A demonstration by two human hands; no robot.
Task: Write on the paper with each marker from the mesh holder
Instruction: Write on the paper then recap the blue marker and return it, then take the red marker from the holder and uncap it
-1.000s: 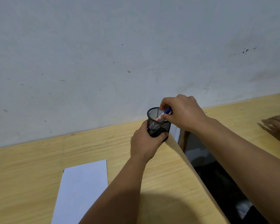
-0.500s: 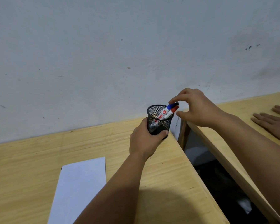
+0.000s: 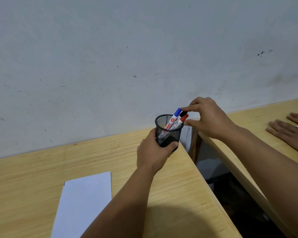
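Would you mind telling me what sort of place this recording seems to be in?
Probably a plain study or work room: light wooden desks stand against a bare, scuffed wall, and one carries a sheet of paper and a mesh holder of markers. Another person's hand rests on the neighbouring desk.

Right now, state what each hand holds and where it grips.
Left hand wraps the mesh holder low on its wall. Right hand pinches at the black-capped marker's cap.
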